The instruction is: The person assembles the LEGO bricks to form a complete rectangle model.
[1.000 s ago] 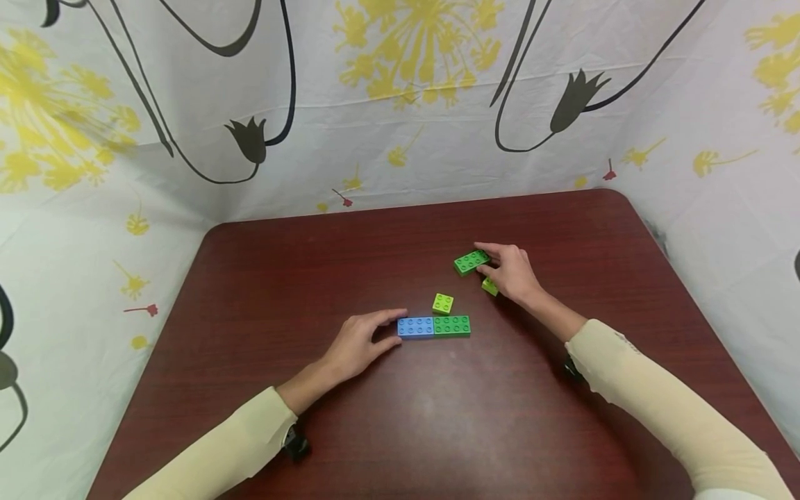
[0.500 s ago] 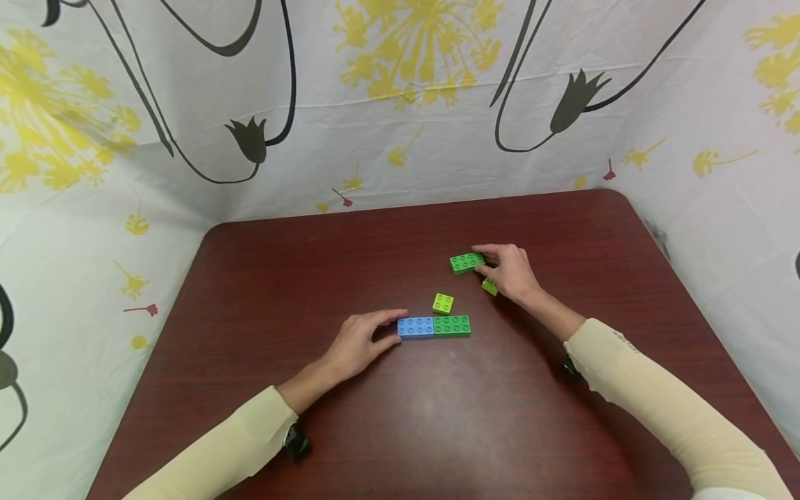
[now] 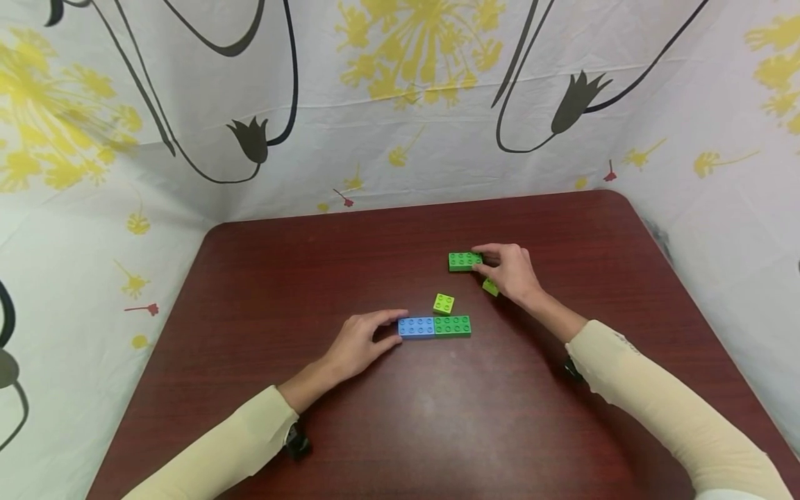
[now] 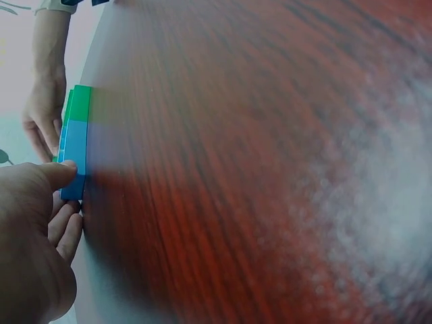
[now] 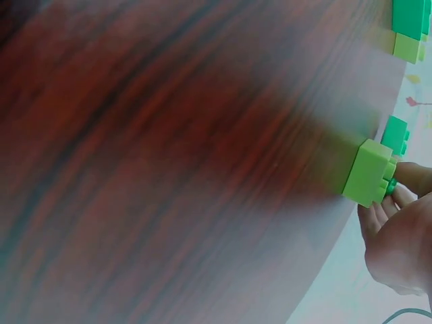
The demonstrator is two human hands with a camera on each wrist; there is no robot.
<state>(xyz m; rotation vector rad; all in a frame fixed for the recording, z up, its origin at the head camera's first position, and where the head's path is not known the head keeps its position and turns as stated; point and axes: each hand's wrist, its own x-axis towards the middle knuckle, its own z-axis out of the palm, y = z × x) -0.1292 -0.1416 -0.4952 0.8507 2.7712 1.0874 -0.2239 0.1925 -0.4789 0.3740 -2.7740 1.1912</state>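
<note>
In the head view my left hand (image 3: pixel 355 346) holds a blue building brick (image 3: pixel 416 328) between thumb and fingers. A green building brick (image 3: pixel 453 326) lies end to end with it, on its right. Farther back, my right hand (image 3: pixel 514 274) pinches the right end of another green building brick (image 3: pixel 462 262), which lies level with the table's far edge. Under that hand a small lime brick (image 3: pixel 490 287) shows in part; the right wrist view has this lime brick (image 5: pixel 366 172) in front of the fingers. The left wrist view shows the thumb on the blue brick's side (image 4: pixel 76 152).
Another small lime brick (image 3: pixel 444 303), slightly turned, lies just behind the blue and green row. The dark red table (image 3: pixel 400 423) has rounded far corners. Patterned white cloth (image 3: pixel 387 125) hangs behind it and at both sides.
The far green brick has turned from a slant to nearly straight and shifted slightly left, with the right hand on it. The left hand and the front row have stayed in place.
</note>
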